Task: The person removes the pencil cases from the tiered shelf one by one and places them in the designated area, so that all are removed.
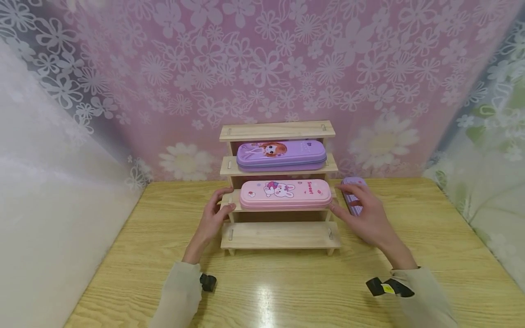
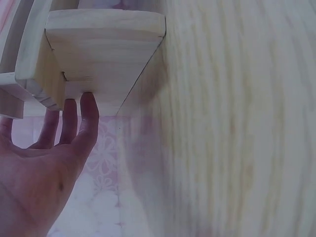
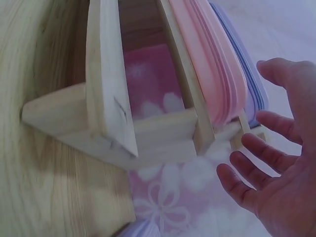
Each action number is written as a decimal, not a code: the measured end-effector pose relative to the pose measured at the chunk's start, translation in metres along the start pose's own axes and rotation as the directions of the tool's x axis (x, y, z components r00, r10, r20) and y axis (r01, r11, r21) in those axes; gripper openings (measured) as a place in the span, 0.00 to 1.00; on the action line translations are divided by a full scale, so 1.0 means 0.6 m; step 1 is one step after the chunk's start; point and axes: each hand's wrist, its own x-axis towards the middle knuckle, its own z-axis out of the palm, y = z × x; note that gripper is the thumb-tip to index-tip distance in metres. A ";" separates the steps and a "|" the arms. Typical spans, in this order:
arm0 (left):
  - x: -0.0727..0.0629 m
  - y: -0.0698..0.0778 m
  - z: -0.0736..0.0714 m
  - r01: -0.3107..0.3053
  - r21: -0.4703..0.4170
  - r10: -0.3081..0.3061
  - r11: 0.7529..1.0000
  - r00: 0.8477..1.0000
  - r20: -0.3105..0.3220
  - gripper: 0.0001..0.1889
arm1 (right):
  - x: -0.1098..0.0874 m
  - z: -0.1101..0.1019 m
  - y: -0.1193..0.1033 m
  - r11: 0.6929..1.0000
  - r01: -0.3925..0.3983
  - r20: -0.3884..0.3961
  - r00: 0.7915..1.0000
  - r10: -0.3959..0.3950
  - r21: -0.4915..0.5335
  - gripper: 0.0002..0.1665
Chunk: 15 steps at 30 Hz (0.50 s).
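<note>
A pale wooden tiered display stand [image 1: 279, 234] stands on the table, its boards rising in steps. On its second board from the bottom lies a pink pencil case [image 1: 262, 200] with a white bunny and the word "Sweet". One board higher is a purple pencil case [image 1: 283, 157] with a long-haired girl printed on it. My left hand [image 1: 213, 217] grips the left end of the pink case's board, thumb at the front and fingers round the side. Beside the right end of that case, my right hand [image 3: 286, 158] is spread with nothing in it.
Another purple pencil case [image 1: 356, 182] lies on the table to the right, partly hidden behind my right hand. A pink flowered cloth [image 1: 262, 68] hangs behind the stand, with pale cloths at both sides. The wood-grain table [image 1: 266, 291] extends in front.
</note>
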 end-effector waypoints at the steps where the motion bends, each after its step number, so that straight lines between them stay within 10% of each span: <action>1: 0.000 0.000 0.000 -0.001 0.000 0.001 1.000 1.000 -0.001 0.23 | 0.004 0.004 -0.002 1.000 -0.004 0.006 1.000 0.004 0.002 0.28; 15: 0.001 -0.008 0.001 -0.022 0.017 0.022 1.000 1.000 -0.011 0.23 | 0.025 0.040 0.002 0.995 -0.099 0.151 0.984 0.098 0.000 0.42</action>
